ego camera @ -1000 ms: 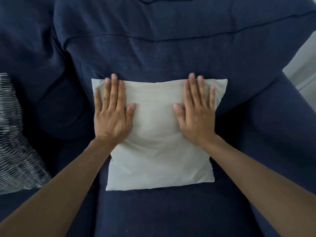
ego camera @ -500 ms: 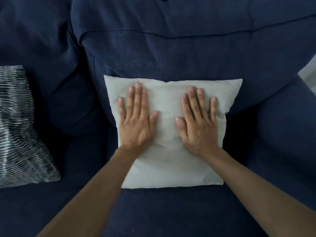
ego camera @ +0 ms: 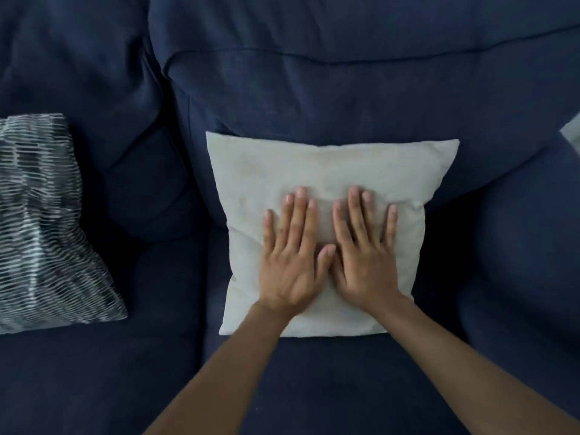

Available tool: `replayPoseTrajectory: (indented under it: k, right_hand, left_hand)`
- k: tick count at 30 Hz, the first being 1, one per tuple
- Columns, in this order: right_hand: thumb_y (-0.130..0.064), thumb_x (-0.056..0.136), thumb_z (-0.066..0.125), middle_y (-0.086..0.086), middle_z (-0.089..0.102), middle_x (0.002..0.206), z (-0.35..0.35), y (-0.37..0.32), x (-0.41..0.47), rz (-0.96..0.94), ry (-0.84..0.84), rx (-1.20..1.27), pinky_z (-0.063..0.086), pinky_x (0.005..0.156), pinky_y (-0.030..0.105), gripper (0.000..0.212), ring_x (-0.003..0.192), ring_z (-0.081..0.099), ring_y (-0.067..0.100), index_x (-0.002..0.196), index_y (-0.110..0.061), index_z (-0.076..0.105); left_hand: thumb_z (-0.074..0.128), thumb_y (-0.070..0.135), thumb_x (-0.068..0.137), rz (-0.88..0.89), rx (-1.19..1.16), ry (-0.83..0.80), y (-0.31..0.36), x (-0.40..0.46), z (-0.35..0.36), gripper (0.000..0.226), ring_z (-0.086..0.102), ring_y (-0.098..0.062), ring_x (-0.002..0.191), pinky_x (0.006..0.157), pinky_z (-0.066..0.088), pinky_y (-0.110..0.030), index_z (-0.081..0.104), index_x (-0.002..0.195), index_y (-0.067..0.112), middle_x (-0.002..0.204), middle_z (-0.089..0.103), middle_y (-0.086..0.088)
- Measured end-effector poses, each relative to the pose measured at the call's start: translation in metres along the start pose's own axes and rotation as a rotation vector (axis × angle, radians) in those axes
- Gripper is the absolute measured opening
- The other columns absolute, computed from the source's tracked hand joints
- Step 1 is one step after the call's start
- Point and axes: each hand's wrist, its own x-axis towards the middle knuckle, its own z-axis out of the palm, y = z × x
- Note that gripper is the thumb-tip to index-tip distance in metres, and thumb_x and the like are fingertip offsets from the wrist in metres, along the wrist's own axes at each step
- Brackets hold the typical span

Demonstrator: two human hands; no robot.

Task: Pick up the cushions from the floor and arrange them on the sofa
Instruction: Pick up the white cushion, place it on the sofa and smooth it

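Note:
A plain white cushion (ego camera: 329, 171) leans against the back of the navy sofa (ego camera: 345, 73), its lower edge on the seat. Both palms lie flat on its lower middle, side by side. My left hand (ego camera: 293, 255) has its fingers spread, and its thumb touches my right hand (ego camera: 364, 249), which is likewise spread. Neither hand grips anything. A black-and-white patterned cushion (ego camera: 40, 221) stands on the left seat, cut off by the frame's left edge.
The sofa's right armrest (ego camera: 527, 246) rises close to the white cushion. A dark gap (ego camera: 201, 252) separates the two seat cushions. A sliver of pale floor or wall (ego camera: 572, 130) shows at the far right edge.
Both hands have slid from the cushion's upper corners down and inward until they meet at its middle. The view has shifted, so the cushions appear further right.

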Motion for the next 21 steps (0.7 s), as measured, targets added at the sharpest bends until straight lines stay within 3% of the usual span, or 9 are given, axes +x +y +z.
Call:
replayPoseTrajectory:
  k: [4,9,11,14,16,18,21]
  right_hand:
    - [-0.046,0.115,0.034,0.020,0.014,0.180,0.005,0.031,-0.004,0.135,0.033,-0.106,0.011,0.130,0.077,0.071,0.166,0.019,0.044,0.171,-0.004,0.024]
    - [-0.053,0.115,0.023,0.025,0.007,0.181,-0.008,0.049,-0.020,0.392,0.034,-0.042,0.007,0.129,0.078,0.076,0.169,0.005,0.045,0.173,-0.005,0.010]
    - [-0.051,0.115,0.027,0.029,0.008,0.180,-0.015,0.036,-0.020,0.362,0.053,-0.013,0.005,0.130,0.077,0.077,0.168,0.006,0.047,0.172,-0.002,0.011]
    - [-0.049,0.114,0.036,0.028,0.014,0.178,-0.010,0.004,-0.019,0.064,0.021,0.031,0.006,0.130,0.077,0.075,0.168,0.010,0.043,0.171,-0.006,0.014]
    - [-0.049,0.113,0.038,0.022,0.014,0.179,-0.002,-0.004,-0.018,-0.052,-0.020,0.020,0.012,0.128,0.079,0.075,0.168,0.008,0.037,0.171,-0.008,0.015]
    - [-0.048,0.113,0.037,0.020,0.012,0.180,0.002,0.006,-0.017,-0.034,-0.041,-0.014,0.013,0.128,0.079,0.074,0.169,0.007,0.035,0.172,-0.008,0.017]
    - [-0.049,0.114,0.035,0.018,0.010,0.181,-0.003,0.035,-0.017,0.103,-0.045,-0.074,0.009,0.130,0.077,0.074,0.169,0.012,0.040,0.172,-0.006,0.020]
  left_hand:
    - [0.021,0.051,0.112,-0.227,0.132,-0.053,-0.049,-0.013,0.008,0.075,0.001,-0.029,0.167,0.133,0.009,-0.061,0.008,0.169,0.004,0.179,0.002,-0.014]
    - [0.011,0.057,0.111,-0.483,0.076,-0.077,-0.080,-0.032,-0.013,0.079,-0.011,-0.025,0.166,0.132,0.008,-0.062,-0.004,0.169,0.005,0.179,-0.011,-0.012]
    - [0.014,0.059,0.110,-0.434,0.055,-0.052,-0.066,-0.035,-0.025,0.083,-0.009,-0.029,0.166,0.132,0.006,-0.063,-0.001,0.169,0.002,0.179,-0.009,-0.016]
    - [0.029,0.077,0.101,-0.119,0.063,-0.096,-0.030,-0.042,-0.027,0.107,0.003,-0.038,0.166,0.133,0.004,-0.060,0.009,0.166,-0.006,0.177,0.002,-0.025]
    - [0.038,0.090,0.090,-0.027,0.096,-0.146,-0.017,-0.051,-0.017,0.126,0.010,-0.041,0.165,0.132,0.013,-0.064,0.016,0.163,-0.011,0.175,0.009,-0.029]
    - [0.039,0.096,0.084,-0.092,0.152,-0.219,-0.024,-0.063,-0.009,0.136,0.009,-0.038,0.165,0.130,0.019,-0.065,0.013,0.164,-0.010,0.176,0.006,-0.027]
    - [0.029,0.102,0.079,-0.276,0.201,-0.365,-0.055,-0.084,-0.014,0.140,-0.003,-0.032,0.167,0.132,0.015,-0.061,-0.001,0.167,-0.003,0.178,-0.007,-0.019]
